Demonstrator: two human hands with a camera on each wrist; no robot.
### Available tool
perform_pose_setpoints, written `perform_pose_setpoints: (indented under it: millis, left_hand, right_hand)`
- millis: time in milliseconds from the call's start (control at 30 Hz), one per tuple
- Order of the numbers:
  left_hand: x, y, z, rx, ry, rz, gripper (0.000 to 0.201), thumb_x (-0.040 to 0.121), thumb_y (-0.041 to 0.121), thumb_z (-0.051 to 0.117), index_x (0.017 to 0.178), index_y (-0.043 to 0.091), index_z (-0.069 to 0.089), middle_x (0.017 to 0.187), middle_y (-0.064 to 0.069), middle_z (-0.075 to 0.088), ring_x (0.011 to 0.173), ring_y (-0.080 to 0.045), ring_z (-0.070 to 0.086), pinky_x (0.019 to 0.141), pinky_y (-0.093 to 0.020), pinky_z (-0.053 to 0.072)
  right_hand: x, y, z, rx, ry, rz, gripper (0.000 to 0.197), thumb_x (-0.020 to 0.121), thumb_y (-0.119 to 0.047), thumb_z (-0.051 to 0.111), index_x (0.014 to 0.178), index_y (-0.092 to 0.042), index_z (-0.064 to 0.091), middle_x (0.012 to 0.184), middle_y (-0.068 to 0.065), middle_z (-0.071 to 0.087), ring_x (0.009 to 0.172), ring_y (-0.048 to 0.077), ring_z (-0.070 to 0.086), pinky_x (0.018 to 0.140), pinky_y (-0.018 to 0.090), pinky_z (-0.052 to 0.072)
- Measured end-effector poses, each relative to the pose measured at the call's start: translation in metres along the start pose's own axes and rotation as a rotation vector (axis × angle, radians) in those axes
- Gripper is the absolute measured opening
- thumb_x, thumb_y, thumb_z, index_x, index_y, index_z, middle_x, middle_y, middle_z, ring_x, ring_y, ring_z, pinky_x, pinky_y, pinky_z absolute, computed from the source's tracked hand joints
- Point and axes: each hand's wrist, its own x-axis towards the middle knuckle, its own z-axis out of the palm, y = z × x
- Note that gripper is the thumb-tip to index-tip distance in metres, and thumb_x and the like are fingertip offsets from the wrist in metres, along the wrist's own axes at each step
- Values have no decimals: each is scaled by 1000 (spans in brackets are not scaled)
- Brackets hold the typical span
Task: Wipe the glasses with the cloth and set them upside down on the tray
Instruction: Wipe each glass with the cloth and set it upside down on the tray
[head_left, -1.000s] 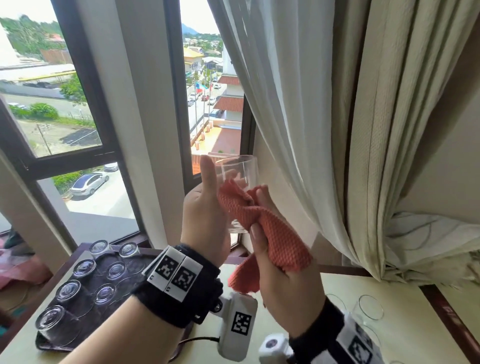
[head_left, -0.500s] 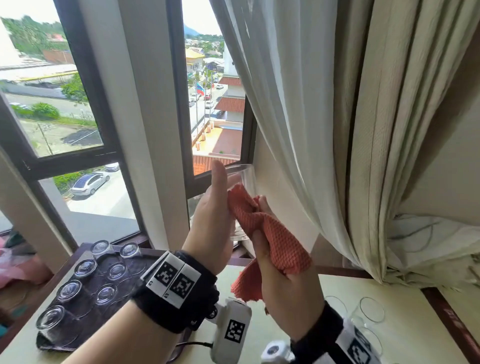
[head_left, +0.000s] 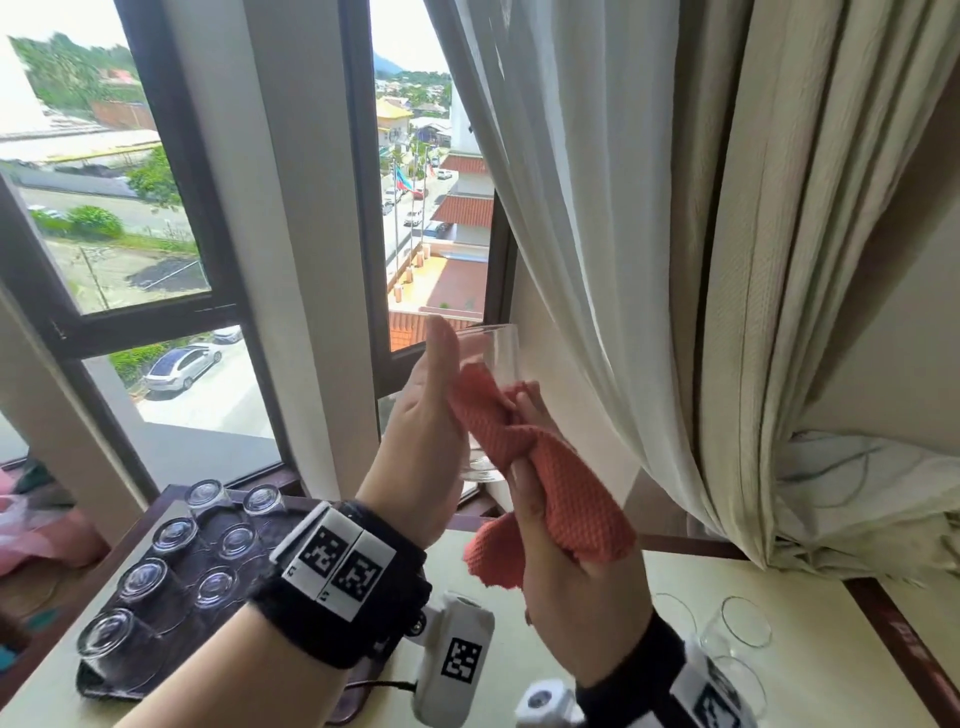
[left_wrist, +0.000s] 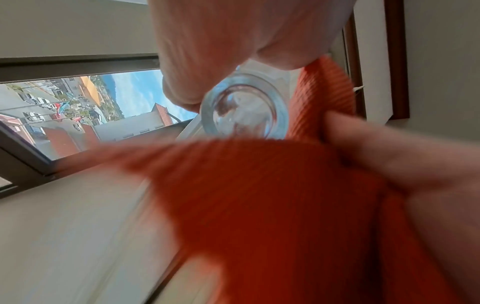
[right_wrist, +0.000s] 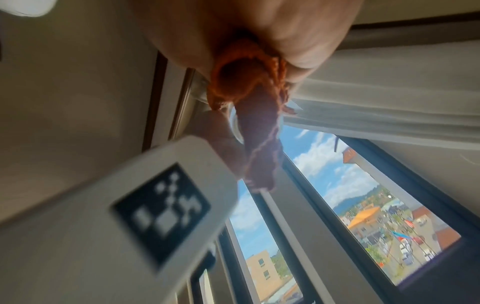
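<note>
I hold a clear glass (head_left: 492, 364) up in front of the window, mouth upward. My left hand (head_left: 428, 415) grips its side, thumb along the wall. My right hand (head_left: 550, 519) clutches an orange-red waffle cloth (head_left: 566, 493) and presses it against the glass. In the left wrist view the thick glass base (left_wrist: 244, 107) shows with the cloth (left_wrist: 272, 195) below it. In the right wrist view the bunched cloth (right_wrist: 249, 86) hangs from my fist. A dark tray (head_left: 109, 680) at lower left carries several upside-down glasses (head_left: 145, 577).
Three upright glasses (head_left: 743, 623) stand on the cream table (head_left: 597, 675) at lower right, near its wooden edge. Heavy curtains (head_left: 675, 260) hang close on the right. The window frame (head_left: 363, 208) lies right behind the raised glass.
Both hands and the glass have shifted slightly right and down against the window. The cloth has slid along the glass's side. The grips are unchanged.
</note>
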Motion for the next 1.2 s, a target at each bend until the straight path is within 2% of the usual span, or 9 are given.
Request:
perform_pose_setpoints:
  millis: [67,233,400,567,733,867,967,1067,1200]
  left_hand:
    - [-3,-4,4,-20,15,0,67,97,77,45,131,25,70,120,-9,75,118,-27,71,111,-55,51]
    - [-12,-4,12,-43,-39,92,81,98,78,25,122,20,76,94,-20,55,88,-25,52,95,-45,47]
    - [-5,2,6,-42,-3,108,90,96,79,23,128,9,68,104,-29,67,97,-41,68,100,-48,54]
    - [-5,1,10,-31,15,49,79,103,63,33,98,-10,62,91,-19,72,97,-37,70,104,-42,53]
    - [-12,-8,21,-146,-42,-6,86,104,70,28,127,-4,66,127,-22,71,127,-37,66,118,-54,43]
    - [-15,-10,23,-46,-103,-12,59,102,55,41,94,1,64,105,-28,67,94,-19,72,89,-19,55]
    - [-12,-9,12,-54,-71,-52,55,96,59,43,104,11,69,92,-16,74,72,-6,71,67,-11,55]
    - [-6,-3,4,-40,-14,-41,84,88,67,47,134,-3,57,108,-29,67,95,-22,71,83,-26,63]
    - [-9,-5,6,-57,-75,-15,83,95,66,43,123,-10,63,107,-24,68,107,-33,67,110,-52,54]
  right_hand:
    - [15,-3,-2,-50,30,-82,41,104,-38,54,135,-14,65,107,-32,70,76,-12,67,69,4,50]
    - [46,-7,-14,21,134,176,32,90,-54,55,80,-25,64,62,-18,62,52,1,59,52,12,44]
    - [12,-7,-7,-3,143,210,29,90,-63,59,81,-36,64,64,-23,66,50,2,63,46,13,47]
    - [18,-7,-6,-115,142,-85,39,102,-34,58,139,-25,61,96,-22,74,64,-8,66,59,4,50]
    - [59,-2,-19,-169,126,70,27,100,-31,60,104,-10,76,71,-14,66,62,-9,60,55,4,42]
    - [48,6,-24,-233,71,179,20,99,-29,64,99,-14,76,69,-18,64,68,-12,62,57,4,44]
    - [25,8,-25,-223,15,202,13,99,-31,65,95,-24,75,62,-17,64,64,-10,64,53,5,46]
    - [11,2,-22,-153,2,66,15,98,-41,65,105,-32,75,71,-29,68,59,-9,65,56,6,50]
    - [28,-5,-25,-165,53,-78,41,95,-27,64,135,-28,66,102,-23,74,85,-13,67,71,7,55]
